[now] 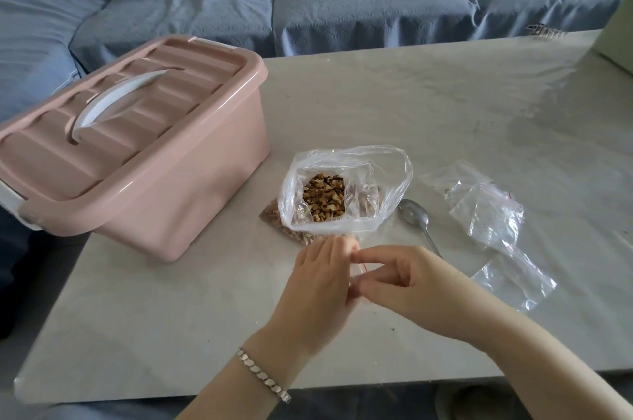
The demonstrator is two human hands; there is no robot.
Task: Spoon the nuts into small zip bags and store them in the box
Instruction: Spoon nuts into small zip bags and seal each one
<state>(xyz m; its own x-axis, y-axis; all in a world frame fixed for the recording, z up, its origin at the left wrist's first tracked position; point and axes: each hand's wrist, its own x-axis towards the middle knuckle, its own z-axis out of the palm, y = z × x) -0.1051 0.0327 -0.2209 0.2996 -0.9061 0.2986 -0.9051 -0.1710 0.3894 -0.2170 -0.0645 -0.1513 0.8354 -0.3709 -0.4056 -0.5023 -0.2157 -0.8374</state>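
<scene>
A clear plastic bag point(346, 186) lies open mid-table with brown nuts point(323, 196) inside. A filled small bag of nuts point(274, 214) pokes out from under its left side. A metal spoon point(416, 215) rests just right of the bag. Several empty small zip bags point(486, 210) with red strips lie further right. The pink box point(137, 145), lid closed, white handle on top, stands at the left. In front of the big bag, my left hand point(318, 279) and my right hand point(394, 279) meet, both pinching a small clear zip bag point(359, 268) between the fingertips.
The pale table point(445, 104) carries everything; its near edge runs just below my wrists. A blue-grey sofa point(342, 8) with cushions stands behind the table. A pale green object point(616, 39) sits at the far right edge.
</scene>
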